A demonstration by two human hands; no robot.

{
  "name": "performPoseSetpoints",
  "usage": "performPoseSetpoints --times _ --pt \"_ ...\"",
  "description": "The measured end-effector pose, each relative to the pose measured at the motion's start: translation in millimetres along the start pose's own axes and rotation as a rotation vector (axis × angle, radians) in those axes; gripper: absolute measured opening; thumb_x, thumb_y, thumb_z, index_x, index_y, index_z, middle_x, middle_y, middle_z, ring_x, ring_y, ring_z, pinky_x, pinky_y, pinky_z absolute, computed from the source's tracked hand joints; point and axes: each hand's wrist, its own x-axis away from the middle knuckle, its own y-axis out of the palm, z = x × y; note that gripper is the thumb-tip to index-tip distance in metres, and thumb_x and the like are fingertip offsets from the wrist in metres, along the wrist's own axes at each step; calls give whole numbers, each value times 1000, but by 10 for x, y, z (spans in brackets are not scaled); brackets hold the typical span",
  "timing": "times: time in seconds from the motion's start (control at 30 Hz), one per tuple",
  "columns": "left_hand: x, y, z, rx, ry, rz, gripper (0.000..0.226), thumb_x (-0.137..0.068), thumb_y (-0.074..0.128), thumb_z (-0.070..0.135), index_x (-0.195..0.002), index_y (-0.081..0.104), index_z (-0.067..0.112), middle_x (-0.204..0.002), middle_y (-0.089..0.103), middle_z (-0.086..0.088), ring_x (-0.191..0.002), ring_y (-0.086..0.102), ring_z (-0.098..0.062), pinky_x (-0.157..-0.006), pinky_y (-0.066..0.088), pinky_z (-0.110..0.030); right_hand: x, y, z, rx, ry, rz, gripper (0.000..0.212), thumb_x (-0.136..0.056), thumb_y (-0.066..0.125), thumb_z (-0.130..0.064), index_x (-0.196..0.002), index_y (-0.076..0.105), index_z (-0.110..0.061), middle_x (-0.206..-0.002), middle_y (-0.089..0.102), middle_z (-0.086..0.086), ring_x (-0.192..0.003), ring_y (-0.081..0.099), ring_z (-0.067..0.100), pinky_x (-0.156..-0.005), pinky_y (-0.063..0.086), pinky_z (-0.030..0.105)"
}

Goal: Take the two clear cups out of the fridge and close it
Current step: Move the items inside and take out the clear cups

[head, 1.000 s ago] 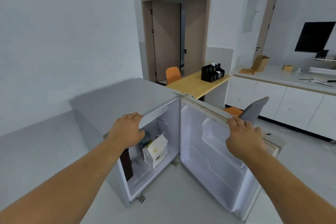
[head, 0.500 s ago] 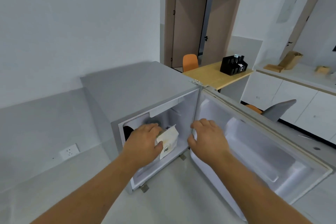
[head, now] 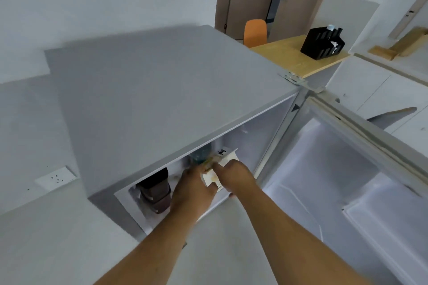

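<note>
The small grey fridge stands open, its door swung out to the right. Both my hands are inside the compartment, on a white paper bag with black print. My left hand grips the bag's left side and my right hand holds its right side, fingers across the top. Behind the bag, under the fridge's top edge, a clear bluish vessel shows in part; I cannot tell whether it is a cup. The rest of the interior is hidden.
A dark brown container stands at the compartment's left. A wall socket is low on the left. Beyond the fridge are a wooden table with a black organizer, an orange chair, a grey chair back and white cabinets.
My hands left the fridge's top edge and the door rim and went into the compartment onto the white bag. My head has dropped closer to the fridge.
</note>
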Motion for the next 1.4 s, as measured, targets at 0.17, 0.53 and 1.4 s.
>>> performPoseSetpoints --times 0.17,0.53,1.4 --pt "-253 171 -120 -21 -57 -55 18 -83 70 38 -84 53 31 -81 60 16 -84 62 -14 -63 42 -22 -372 89 8 -223 111 -88 17 -95 58 -35 -104 58 -21 -90 68 6 -75 73 24 -56 65 37" --pt "-431 581 80 -101 251 -351 53 -93 61 51 -142 53 33 -139 64 6 -124 60 -14 -100 48 -25 -928 -269 182 292 -228 173 31 -102 47 -19 -131 56 -13 -115 59 16 -85 60 35 -64 40 27" --pt "-765 75 165 454 -356 324 27 -91 57 27 -111 71 16 -118 73 -11 -110 65 -35 -96 52 -44 -711 -71 -102 -396 -132 -23 46 -94 45 -13 -134 66 -23 -130 70 12 -109 69 31 -94 59 48"
